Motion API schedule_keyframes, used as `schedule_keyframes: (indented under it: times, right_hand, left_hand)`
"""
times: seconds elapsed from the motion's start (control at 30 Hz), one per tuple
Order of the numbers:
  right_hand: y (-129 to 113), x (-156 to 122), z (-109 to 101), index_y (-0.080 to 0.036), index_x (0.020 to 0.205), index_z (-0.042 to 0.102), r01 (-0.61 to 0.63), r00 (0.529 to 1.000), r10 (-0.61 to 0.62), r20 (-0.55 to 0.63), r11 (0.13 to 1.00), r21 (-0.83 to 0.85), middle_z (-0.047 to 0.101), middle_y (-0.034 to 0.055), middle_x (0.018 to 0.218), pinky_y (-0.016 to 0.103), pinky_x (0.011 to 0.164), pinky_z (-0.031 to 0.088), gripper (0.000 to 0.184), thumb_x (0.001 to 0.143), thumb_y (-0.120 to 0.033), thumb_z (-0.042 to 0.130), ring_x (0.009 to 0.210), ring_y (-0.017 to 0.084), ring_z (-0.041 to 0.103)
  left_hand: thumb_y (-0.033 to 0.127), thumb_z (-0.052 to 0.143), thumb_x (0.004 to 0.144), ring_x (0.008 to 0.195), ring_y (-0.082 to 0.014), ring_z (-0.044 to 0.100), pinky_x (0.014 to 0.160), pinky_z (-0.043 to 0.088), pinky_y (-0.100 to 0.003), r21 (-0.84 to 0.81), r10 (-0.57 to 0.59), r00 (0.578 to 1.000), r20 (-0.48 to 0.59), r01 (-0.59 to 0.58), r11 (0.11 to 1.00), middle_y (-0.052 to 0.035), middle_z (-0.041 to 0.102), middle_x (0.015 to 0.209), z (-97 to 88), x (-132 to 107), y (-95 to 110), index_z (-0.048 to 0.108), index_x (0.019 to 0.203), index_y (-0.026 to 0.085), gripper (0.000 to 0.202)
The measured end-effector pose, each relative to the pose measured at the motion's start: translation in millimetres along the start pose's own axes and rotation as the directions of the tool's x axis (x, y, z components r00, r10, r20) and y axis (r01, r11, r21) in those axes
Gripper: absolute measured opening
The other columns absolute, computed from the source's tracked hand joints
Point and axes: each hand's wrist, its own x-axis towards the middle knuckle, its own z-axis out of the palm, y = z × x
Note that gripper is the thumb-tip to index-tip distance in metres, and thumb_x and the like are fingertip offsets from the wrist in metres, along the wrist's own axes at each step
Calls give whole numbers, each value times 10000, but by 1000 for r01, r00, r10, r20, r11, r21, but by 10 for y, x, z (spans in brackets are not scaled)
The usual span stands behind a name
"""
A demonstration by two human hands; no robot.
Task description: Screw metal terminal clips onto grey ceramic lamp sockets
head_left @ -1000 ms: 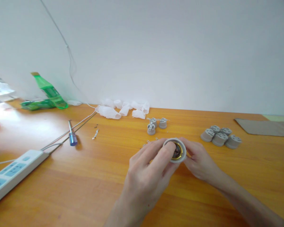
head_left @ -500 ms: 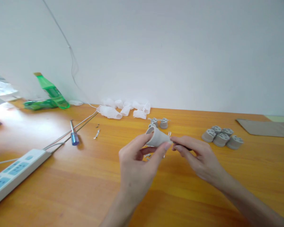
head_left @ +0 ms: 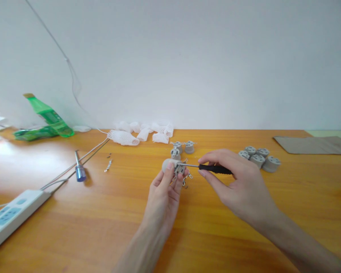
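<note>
My left hand (head_left: 161, 193) grips a beige ceramic lamp holder (head_left: 169, 165) with its metal-fitted base (head_left: 179, 169) turned to the right. My right hand (head_left: 238, 185) pinches a small black-handled screwdriver (head_left: 215, 169), and its thin shaft reaches the metal on that base. Whether the tip sits in a screw is too small to tell. Just below the held holder, small metal terminal pieces (head_left: 185, 181) hang or lie close to my left fingers. Three similar ceramic holders (head_left: 175, 153) stand a little farther out, behind my hands.
A cluster of ceramic holders (head_left: 257, 160) stands to the right, with brown card (head_left: 315, 145) beyond. White mesh sleeves (head_left: 123, 137) lie along the wall. To the left are a blue-handled screwdriver (head_left: 80, 172), a metal clip (head_left: 108, 165), a power strip (head_left: 14, 214) and a green bottle (head_left: 49, 120).
The lamp holder has turned from its open brass-lined end facing me to its metal base facing right. The black screwdriver now shows in my right hand, its shaft against that base.
</note>
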Motion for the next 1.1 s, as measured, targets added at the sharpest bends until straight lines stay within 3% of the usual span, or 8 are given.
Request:
schedule_keyframes:
  times: [0.17, 0.3, 0.43, 1.1]
  right_hand:
    - [18, 35, -46, -219, 984, 699, 22, 997, -19, 77, 999, -37, 751, 42, 972, 303, 745, 578, 140, 936, -131, 602, 843, 181, 709]
    - [10, 57, -105, -222, 998, 716, -5, 998, 4, 58, 1000, 9, 757, 44, 964, 310, 746, 577, 147, 925, -150, 610, 833, 183, 707]
    - [-5, 68, -131, -223, 981, 725, 13, 992, -13, 124, 1000, -2, 766, 40, 961, 306, 729, 571, 181, 910, -110, 602, 830, 180, 710]
    - [-14, 82, -128, -218, 994, 746, -39, 988, 38, 147, 999, 3, 778, 37, 977, 292, 715, 552, 195, 907, -101, 616, 836, 173, 711]
  left_hand:
    - [246, 796, 836, 792, -111, 741, 699, 597, -126, 21, -17, 1000, -4, 17, 1000, -68, 763, 938, 18, -23, -40, 745, 939, 95, 190]
    - [171, 757, 864, 773, -108, 743, 645, 602, -103, -41, -53, 996, -70, 50, 998, -69, 758, 912, 17, 4, 2, 727, 909, 106, 84]
    - [153, 722, 889, 754, -104, 743, 618, 604, -90, -78, -80, 991, -104, 72, 994, -70, 748, 897, 14, 26, 35, 707, 899, 105, 52]
    - [167, 707, 903, 743, -112, 752, 678, 611, -117, -27, 14, 999, -40, -15, 1000, -61, 761, 891, 9, 0, 23, 730, 901, 96, 74]
